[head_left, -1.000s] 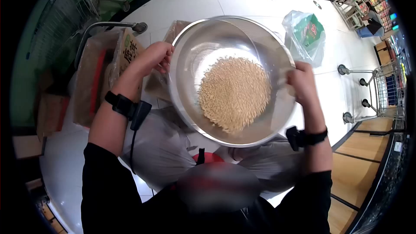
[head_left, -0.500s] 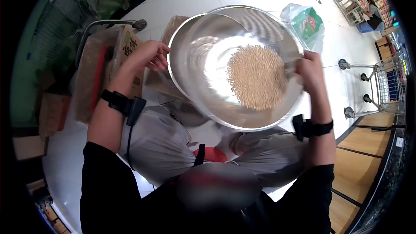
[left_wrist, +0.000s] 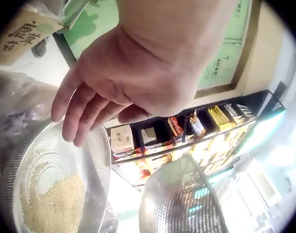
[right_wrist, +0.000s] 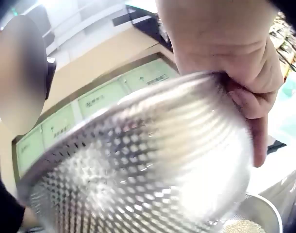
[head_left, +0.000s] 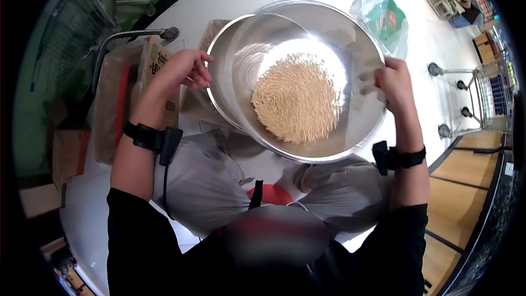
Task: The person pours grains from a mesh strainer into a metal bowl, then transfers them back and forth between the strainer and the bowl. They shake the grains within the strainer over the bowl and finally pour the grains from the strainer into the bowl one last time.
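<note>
A big round steel strainer (head_left: 359,115) with a bright rim is held above the knees. Pale tan grain (head_left: 296,101) lies heaped in it in the head view. My right hand (head_left: 395,83) grips its right rim, fingers curled round the edge, as the right wrist view also shows with the strainer's perforated outside (right_wrist: 133,170). At the left rim, my left hand (head_left: 193,69) has its fingertips right at the edge; in the left wrist view its fingers (left_wrist: 85,107) are fairly straight. A second curved rim overlaps the strainer's left part in the head view.
Cardboard boxes with plastic liners stand at left (head_left: 118,98), partly under the strainer. A plastic bag with green print (head_left: 383,22) lies on the white tiled floor ahead. Shopping carts (head_left: 482,98) stand at right and far left; wooden cabinets (head_left: 460,186) run along the right.
The strainer has shifted right and away from the body. The grain slid right within it, then back toward the middle. Both hands have moved a little with it.
</note>
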The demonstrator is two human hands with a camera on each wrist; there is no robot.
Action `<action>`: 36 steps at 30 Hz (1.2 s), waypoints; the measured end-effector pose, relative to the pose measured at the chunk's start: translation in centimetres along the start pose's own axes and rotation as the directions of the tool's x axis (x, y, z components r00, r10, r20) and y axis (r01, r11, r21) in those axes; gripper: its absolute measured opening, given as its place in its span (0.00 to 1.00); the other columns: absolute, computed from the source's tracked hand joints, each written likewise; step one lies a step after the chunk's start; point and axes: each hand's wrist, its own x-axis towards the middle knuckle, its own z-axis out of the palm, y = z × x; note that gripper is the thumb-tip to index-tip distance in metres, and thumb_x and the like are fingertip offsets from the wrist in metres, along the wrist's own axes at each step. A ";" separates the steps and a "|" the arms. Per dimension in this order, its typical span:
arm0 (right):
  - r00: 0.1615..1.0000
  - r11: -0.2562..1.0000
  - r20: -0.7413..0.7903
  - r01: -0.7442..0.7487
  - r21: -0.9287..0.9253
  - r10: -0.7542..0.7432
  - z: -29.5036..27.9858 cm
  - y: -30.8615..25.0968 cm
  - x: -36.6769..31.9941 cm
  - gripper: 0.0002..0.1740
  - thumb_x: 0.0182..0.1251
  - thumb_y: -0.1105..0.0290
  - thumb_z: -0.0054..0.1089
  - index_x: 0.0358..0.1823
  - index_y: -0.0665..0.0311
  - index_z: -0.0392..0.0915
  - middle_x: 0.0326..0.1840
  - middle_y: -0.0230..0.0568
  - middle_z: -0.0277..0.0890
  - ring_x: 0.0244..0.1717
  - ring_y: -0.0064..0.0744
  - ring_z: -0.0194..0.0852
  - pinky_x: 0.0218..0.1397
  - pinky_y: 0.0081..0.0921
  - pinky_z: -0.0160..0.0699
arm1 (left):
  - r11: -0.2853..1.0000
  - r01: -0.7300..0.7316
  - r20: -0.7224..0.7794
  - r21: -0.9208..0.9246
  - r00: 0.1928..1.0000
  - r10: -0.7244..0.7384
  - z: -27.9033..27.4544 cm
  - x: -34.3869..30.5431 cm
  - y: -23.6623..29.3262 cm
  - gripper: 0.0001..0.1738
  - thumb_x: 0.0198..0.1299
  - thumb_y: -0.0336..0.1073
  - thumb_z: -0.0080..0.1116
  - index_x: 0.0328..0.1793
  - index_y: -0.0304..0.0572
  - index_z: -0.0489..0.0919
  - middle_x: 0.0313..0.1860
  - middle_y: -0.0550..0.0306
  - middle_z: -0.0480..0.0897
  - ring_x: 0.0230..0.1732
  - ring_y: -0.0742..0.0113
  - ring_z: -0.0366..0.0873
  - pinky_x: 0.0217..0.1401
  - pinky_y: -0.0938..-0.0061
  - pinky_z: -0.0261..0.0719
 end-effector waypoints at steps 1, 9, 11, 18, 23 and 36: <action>0.994 0.976 -0.020 0.097 -0.196 -0.103 1.0 0.8 0.5 0.15 0.49 0.81 0.47 0.36 0.77 0.81 0.20 0.36 0.74 0.19 0.22 0.66 0.25 0.23 0.67 | 1.000 0.006 0.013 0.006 1.000 -0.006 0.4 0.1 -0.1 0.27 0.58 0.40 0.40 0.61 0.34 0.73 0.30 0.51 0.84 0.24 0.69 0.82 0.27 0.76 0.77; 0.994 0.968 -0.018 0.098 -0.231 -0.105 1.5 1.5 0.7 0.14 0.48 0.81 0.48 0.35 0.77 0.81 0.22 0.37 0.75 0.19 0.24 0.69 0.24 0.24 0.67 | 1.000 -0.009 0.024 0.025 1.000 0.009 1.0 -0.7 0.6 0.27 0.58 0.40 0.40 0.61 0.34 0.73 0.31 0.52 0.85 0.26 0.71 0.82 0.28 0.78 0.78; 0.995 0.971 0.096 0.036 -0.238 -0.013 2.2 1.4 -0.2 0.14 0.46 0.79 0.48 0.30 0.77 0.82 0.20 0.43 0.77 0.23 0.33 0.76 0.30 0.33 0.74 | 0.998 0.003 -0.002 0.056 1.000 -0.002 1.2 -0.9 1.0 0.27 0.58 0.40 0.40 0.60 0.34 0.74 0.31 0.53 0.85 0.25 0.72 0.81 0.27 0.80 0.76; 0.995 0.994 0.092 -0.014 -0.110 0.024 3.0 2.3 0.0 0.08 0.44 0.80 0.51 0.25 0.75 0.79 0.18 0.40 0.74 0.21 0.30 0.72 0.26 0.33 0.70 | 0.992 -0.086 0.076 0.094 0.994 0.079 0.3 0.9 -0.6 0.25 0.61 0.42 0.40 0.59 0.36 0.74 0.30 0.55 0.85 0.27 0.71 0.82 0.30 0.78 0.77; 0.999 0.996 -0.003 -0.033 -0.089 0.033 -1.1 2.7 1.0 0.15 0.43 0.81 0.45 0.30 0.82 0.80 0.21 0.46 0.77 0.20 0.33 0.75 0.24 0.30 0.73 | 0.998 -0.034 -0.001 0.058 0.999 0.034 0.8 -1.2 0.6 0.26 0.63 0.42 0.38 0.61 0.35 0.73 0.30 0.53 0.84 0.26 0.71 0.82 0.30 0.77 0.78; 0.950 0.984 -0.303 0.023 -0.174 -0.076 -5.3 6.5 5.5 0.11 0.43 0.79 0.49 0.25 0.79 0.79 0.16 0.47 0.72 0.17 0.34 0.68 0.22 0.33 0.68 | 0.994 0.001 0.049 0.105 0.999 -0.006 1.0 -0.6 0.5 0.28 0.63 0.42 0.36 0.64 0.34 0.71 0.30 0.52 0.84 0.24 0.70 0.81 0.27 0.76 0.77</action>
